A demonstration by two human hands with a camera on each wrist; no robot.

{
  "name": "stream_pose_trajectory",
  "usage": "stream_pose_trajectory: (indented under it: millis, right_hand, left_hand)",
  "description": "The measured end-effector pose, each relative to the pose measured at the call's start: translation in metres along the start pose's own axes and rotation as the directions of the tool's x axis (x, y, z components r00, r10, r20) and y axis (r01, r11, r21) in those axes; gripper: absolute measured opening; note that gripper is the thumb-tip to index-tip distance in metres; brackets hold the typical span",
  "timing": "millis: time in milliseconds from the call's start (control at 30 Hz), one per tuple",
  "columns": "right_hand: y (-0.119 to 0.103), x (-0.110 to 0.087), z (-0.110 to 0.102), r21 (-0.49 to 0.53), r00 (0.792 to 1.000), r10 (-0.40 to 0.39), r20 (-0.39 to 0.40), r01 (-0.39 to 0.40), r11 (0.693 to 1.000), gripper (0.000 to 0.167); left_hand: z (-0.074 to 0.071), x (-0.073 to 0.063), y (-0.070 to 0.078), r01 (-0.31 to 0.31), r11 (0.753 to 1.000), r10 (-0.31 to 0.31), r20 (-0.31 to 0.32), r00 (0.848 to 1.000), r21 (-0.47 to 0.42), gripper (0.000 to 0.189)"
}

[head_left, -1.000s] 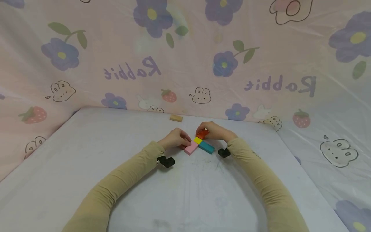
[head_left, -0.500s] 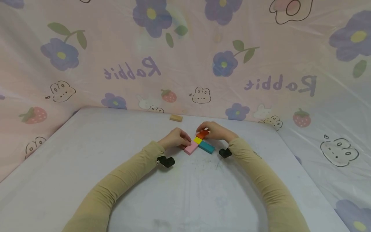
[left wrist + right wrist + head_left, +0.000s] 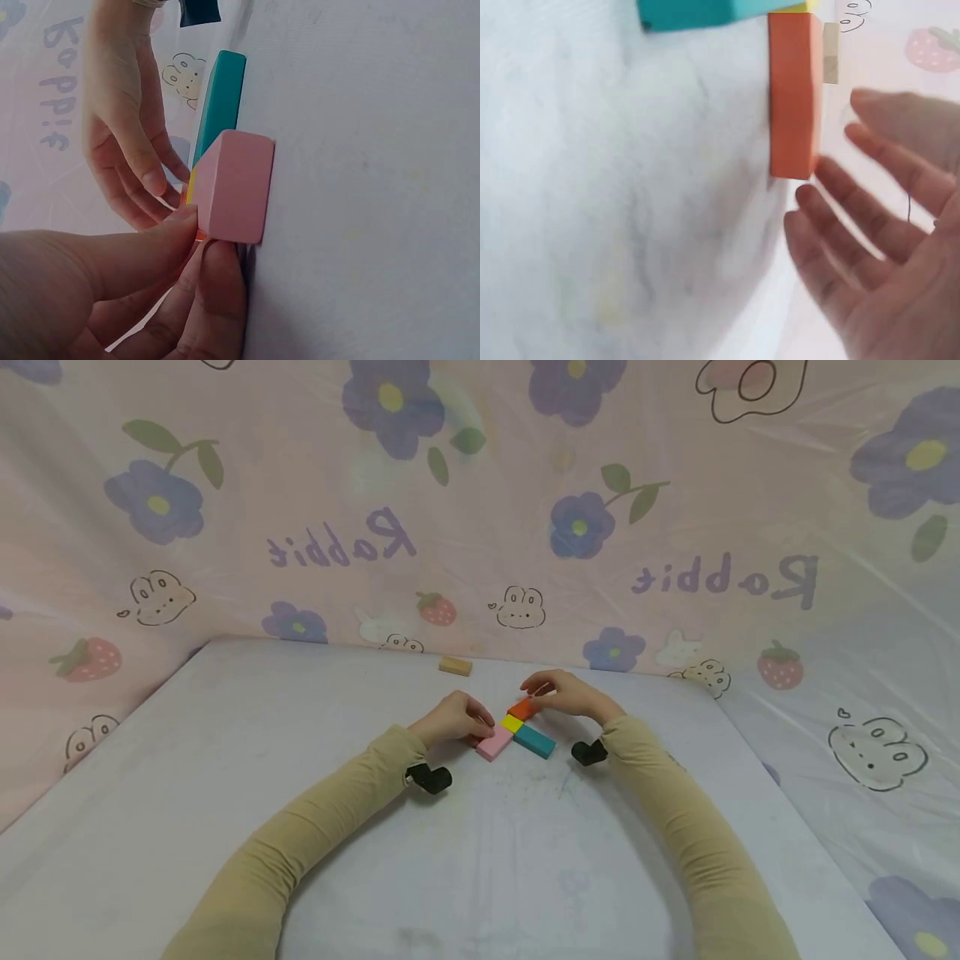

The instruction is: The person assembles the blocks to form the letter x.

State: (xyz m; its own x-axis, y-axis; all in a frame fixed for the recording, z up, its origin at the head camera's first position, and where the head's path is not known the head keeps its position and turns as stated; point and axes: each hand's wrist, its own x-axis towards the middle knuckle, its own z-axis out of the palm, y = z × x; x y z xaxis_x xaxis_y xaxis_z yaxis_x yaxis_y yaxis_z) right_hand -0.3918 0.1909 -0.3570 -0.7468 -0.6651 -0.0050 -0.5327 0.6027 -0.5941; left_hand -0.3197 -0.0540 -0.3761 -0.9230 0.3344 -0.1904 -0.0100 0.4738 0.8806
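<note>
I have bench [image 3: 480, 868] reaching near and to both sides, its far edge just behind the wooden block [image 3: 455, 666]. The left hand [image 3: 452, 718] pinches the smooth pink block [image 3: 495, 744]; the right hand [image 3: 566, 695], fingers spread, is beside the orange block [image 3: 520, 708]. Between those, the yellow block [image 3: 512, 723] meets the teal block [image 3: 535, 742].

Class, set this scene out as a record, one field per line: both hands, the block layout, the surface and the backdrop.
Left hand: pinches the pink block
Right hand: fingers spread beside the orange block; contact unclear
Centre of layout: yellow block
Adjoining it: pink block, orange block, teal block
Set apart: wood-coloured block, towards the far edge
Surface: white table
Backdrop: sheet printed with flowers, rabbits and strawberries
</note>
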Motion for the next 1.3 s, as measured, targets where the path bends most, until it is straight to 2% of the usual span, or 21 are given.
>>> stream_pose_trajectory:
  millis: [100, 233, 400, 633, 1000, 1200, 1300]
  right_hand:
    - [0.001, 0.001, 0.003, -0.013, 0.996, 0.084, -0.035, -0.084, 0.996, 0.035]
    - [0.0, 0.004, 0.007, 0.003, 0.977, 0.2, -0.073, -0.2, 0.98, 0.037]
    - [-0.004, 0.008, 0.01, 0.015, 0.961, 0.266, -0.08, -0.266, 0.964, 0.038]
    - [-0.005, 0.007, 0.011, 0.038, 0.959, 0.271, -0.077, -0.269, 0.962, 0.036]
    - [-0.002, 0.005, 0.005, 0.072, 0.971, 0.237, 0.009, -0.237, 0.969, 0.03]
    - [-0.003, 0.003, 0.004, 0.089, 0.97, 0.242, 0.018, -0.242, 0.966, 0.028]
    - [-0.01, 0.001, 0.003, 0.112, 0.975, 0.219, 0.033, -0.221, 0.969, 0.029]
  left_hand:
    - [0.0, 0.0, 0.0, 0.005, 1.0, -0.005, -0.002, 1.0, 0.003, 0.017]
    - [0.0, 0.0, 0.0, 0.009, 1.0, -0.009, -0.006, 1.0, 0.006, 0.016]
    - [0.0, 0.0, 0.001, 0.003, 1.0, -0.003, -0.011, 1.0, 0.005, 0.016]
    - [0.001, 0.001, 0.001, 0.001, 1.0, -0.001, -0.007, 1.0, -0.008, 0.016]
    - [0.002, 0.001, 0.001, 0.027, 1.0, -0.027, -0.024, 0.999, 0.015, 0.016]
    - [0.003, 0.001, 0.001, 0.03, 0.999, -0.03, -0.034, 0.999, 0.023, 0.017]
    - [0.003, 0.0, 0.002, 0.033, 0.999, -0.032, -0.036, 0.999, 0.024, 0.017]
